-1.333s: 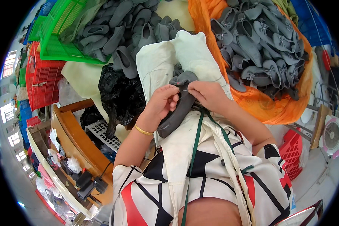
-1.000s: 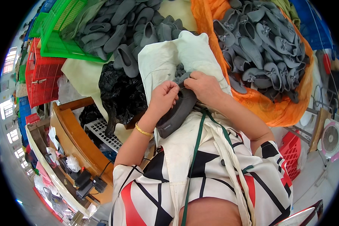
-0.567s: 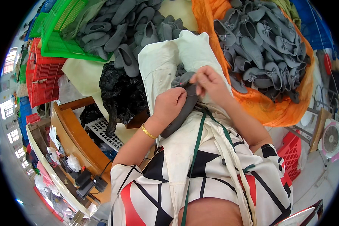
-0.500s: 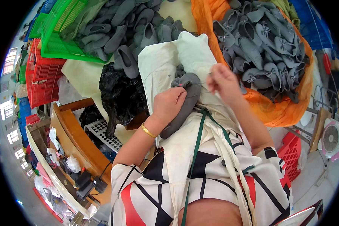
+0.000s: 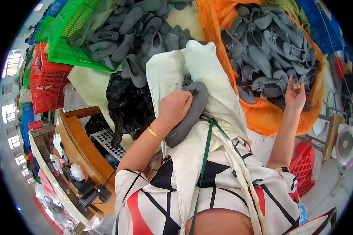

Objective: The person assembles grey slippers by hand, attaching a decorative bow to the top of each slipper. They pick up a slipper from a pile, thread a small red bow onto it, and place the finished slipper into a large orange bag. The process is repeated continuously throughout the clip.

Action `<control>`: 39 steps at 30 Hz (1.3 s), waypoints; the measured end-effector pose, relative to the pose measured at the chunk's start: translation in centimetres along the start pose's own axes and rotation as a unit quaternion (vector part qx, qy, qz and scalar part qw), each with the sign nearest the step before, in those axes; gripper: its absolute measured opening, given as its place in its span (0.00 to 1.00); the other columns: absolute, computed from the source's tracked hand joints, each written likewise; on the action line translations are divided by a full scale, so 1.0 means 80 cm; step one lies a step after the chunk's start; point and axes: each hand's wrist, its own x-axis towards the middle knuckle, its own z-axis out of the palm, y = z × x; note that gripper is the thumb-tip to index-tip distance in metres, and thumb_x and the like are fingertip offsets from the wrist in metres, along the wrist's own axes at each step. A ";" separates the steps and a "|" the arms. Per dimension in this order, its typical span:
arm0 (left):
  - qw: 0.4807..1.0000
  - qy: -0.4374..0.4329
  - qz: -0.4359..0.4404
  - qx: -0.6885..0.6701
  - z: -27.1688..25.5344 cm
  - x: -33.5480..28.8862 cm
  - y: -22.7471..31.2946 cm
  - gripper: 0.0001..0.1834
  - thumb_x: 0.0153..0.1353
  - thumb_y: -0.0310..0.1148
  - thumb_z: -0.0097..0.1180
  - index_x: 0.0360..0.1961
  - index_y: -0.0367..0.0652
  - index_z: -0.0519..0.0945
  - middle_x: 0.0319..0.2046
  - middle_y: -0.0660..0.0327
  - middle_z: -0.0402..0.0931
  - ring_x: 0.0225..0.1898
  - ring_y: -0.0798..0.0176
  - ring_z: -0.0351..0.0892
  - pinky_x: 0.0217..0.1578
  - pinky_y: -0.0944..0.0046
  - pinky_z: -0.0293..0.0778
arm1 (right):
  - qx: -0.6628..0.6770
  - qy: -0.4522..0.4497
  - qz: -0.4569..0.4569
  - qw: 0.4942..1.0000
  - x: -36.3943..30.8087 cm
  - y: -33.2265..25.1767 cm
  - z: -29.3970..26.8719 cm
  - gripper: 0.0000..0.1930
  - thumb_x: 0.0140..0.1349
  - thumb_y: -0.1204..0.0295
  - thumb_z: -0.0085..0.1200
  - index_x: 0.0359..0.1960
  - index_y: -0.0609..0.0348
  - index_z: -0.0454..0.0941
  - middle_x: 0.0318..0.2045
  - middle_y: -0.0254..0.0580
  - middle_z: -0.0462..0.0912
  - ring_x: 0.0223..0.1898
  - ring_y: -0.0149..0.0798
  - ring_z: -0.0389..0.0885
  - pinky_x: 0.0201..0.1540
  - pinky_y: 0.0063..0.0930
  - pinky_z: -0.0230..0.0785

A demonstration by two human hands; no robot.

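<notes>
A grey fabric shoe (image 5: 189, 119) lies tilted across my lap on the cream apron (image 5: 219, 107). My left hand (image 5: 175, 107) is closed round its upper part, thumb side toward the toe. From the shoe a thin pale thread (image 5: 245, 85) runs taut to the right. At its far end, my right hand (image 5: 295, 97) is raised over the edge of the orange sack, its fingers pinched on the thread and one finger pointing up. Whether a needle is in that pinch is too small to see. Small grey pieces (image 5: 187, 79) lie between my knees, partly hidden by the shoe.
Ahead is a heap of grey shoes (image 5: 131, 19) beside a green crate (image 5: 72, 51). The orange sack (image 5: 262, 119) at right holds bowed grey shoes. A black plastic bag (image 5: 125, 98) and a wooden drawer table (image 5: 80, 145) stand left. A fan (image 5: 345, 143) is far right.
My right hand has swung outward to the right, away from the shoe, drawing the thread out long. The left hand keeps its hold on the shoe, which has barely shifted.
</notes>
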 end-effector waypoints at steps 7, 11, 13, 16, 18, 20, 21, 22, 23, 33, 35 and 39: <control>0.992 -0.021 0.057 0.114 -0.005 0.005 -0.011 0.03 0.55 0.33 0.59 0.28 0.47 0.79 0.23 0.59 0.76 0.28 0.53 0.78 0.29 0.55 0.74 | 0.007 -0.066 0.042 0.997 0.022 -0.023 -0.003 0.11 0.71 0.75 0.44 0.27 0.63 0.66 0.20 0.32 0.62 0.22 0.30 0.63 0.61 0.44 0.71; 0.987 -0.041 0.085 0.129 -0.013 0.013 -0.008 0.04 0.53 0.32 0.59 0.24 0.47 0.78 0.24 0.61 0.73 0.32 0.55 0.77 0.30 0.55 0.74 | -0.040 -0.072 0.029 0.996 0.007 -0.039 0.044 0.09 0.71 0.75 0.44 0.30 0.63 0.65 0.21 0.31 0.60 0.23 0.29 0.61 0.62 0.43 0.69; 0.982 -0.044 0.124 0.137 -0.017 0.024 -0.005 0.04 0.52 0.32 0.59 0.23 0.47 0.78 0.26 0.62 0.72 0.35 0.56 0.76 0.31 0.57 0.74 | -0.058 -0.086 0.019 0.994 0.004 -0.057 0.068 0.09 0.71 0.75 0.44 0.30 0.63 0.65 0.22 0.31 0.60 0.23 0.29 0.61 0.63 0.43 0.69; 0.971 -0.065 0.131 0.187 -0.005 0.023 -0.010 0.04 0.51 0.32 0.58 0.22 0.46 0.79 0.28 0.62 0.70 0.39 0.57 0.74 0.33 0.58 0.75 | -0.059 -0.120 -0.075 0.988 0.028 -0.095 0.084 0.10 0.70 0.76 0.44 0.28 0.64 0.65 0.21 0.33 0.62 0.22 0.30 0.62 0.62 0.46 0.70; 0.981 -0.054 0.098 0.160 -0.003 0.019 -0.011 0.04 0.52 0.31 0.58 0.23 0.45 0.79 0.28 0.62 0.71 0.38 0.57 0.75 0.33 0.58 0.75 | -0.076 -0.120 -0.183 0.973 0.039 -0.119 0.091 0.10 0.70 0.77 0.44 0.27 0.64 0.65 0.20 0.36 0.66 0.23 0.32 0.68 0.59 0.46 0.74; 0.991 -0.042 0.062 0.114 -0.003 0.021 -0.010 0.04 0.54 0.31 0.58 0.25 0.43 0.80 0.29 0.61 0.73 0.39 0.55 0.76 0.35 0.58 0.75 | -0.109 -0.118 -0.276 0.948 0.042 -0.131 0.096 0.09 0.69 0.76 0.44 0.28 0.64 0.68 0.21 0.39 0.74 0.26 0.34 0.76 0.54 0.44 0.77; 0.995 -0.034 0.041 0.078 0.000 0.021 -0.011 0.04 0.54 0.31 0.58 0.26 0.43 0.80 0.30 0.61 0.74 0.38 0.54 0.76 0.35 0.58 0.75 | -0.159 -0.140 -0.286 0.935 0.044 -0.121 0.096 0.09 0.70 0.75 0.45 0.29 0.63 0.69 0.23 0.40 0.75 0.27 0.34 0.76 0.55 0.43 0.76; 0.998 -0.029 0.020 0.045 0.002 0.021 -0.013 0.05 0.55 0.31 0.58 0.27 0.42 0.81 0.30 0.60 0.75 0.38 0.53 0.76 0.35 0.58 0.74 | -0.208 -0.160 -0.292 0.920 0.035 -0.100 0.101 0.09 0.70 0.74 0.45 0.30 0.62 0.69 0.25 0.40 0.77 0.29 0.34 0.77 0.56 0.42 0.74; 1.000 -0.024 -0.002 0.014 0.001 0.019 -0.015 0.05 0.56 0.31 0.58 0.28 0.42 0.81 0.31 0.59 0.75 0.38 0.52 0.76 0.35 0.58 0.74 | -0.256 -0.180 -0.295 0.903 0.020 -0.074 0.103 0.09 0.71 0.73 0.45 0.31 0.61 0.70 0.27 0.41 0.78 0.30 0.34 0.77 0.56 0.40 0.73; 0.974 -0.031 -0.129 -0.185 0.015 0.010 -0.046 0.09 0.58 0.33 0.61 0.31 0.36 0.82 0.29 0.55 0.74 0.32 0.55 0.75 0.35 0.61 0.71 | -0.656 -0.618 -0.261 0.346 -0.187 0.182 0.105 0.04 0.55 0.76 0.52 0.32 0.56 0.74 0.31 0.41 0.76 0.38 0.47 0.79 0.36 0.37 0.74; 0.968 -0.029 -0.146 -0.201 0.017 0.009 -0.049 0.09 0.57 0.32 0.62 0.31 0.36 0.82 0.29 0.55 0.74 0.31 0.57 0.75 0.35 0.62 0.71 | -0.659 -0.623 -0.275 0.320 -0.200 0.207 0.101 0.04 0.56 0.75 0.53 0.33 0.55 0.74 0.30 0.41 0.75 0.38 0.45 0.79 0.34 0.38 0.73; 0.951 -0.037 -0.192 -0.240 0.017 0.007 -0.056 0.10 0.57 0.32 0.62 0.31 0.34 0.82 0.30 0.55 0.76 0.32 0.60 0.76 0.36 0.63 0.72 | -0.652 -0.596 -0.280 0.375 -0.218 0.189 0.125 0.06 0.59 0.69 0.55 0.34 0.55 0.73 0.28 0.42 0.76 0.37 0.46 0.80 0.32 0.41 0.72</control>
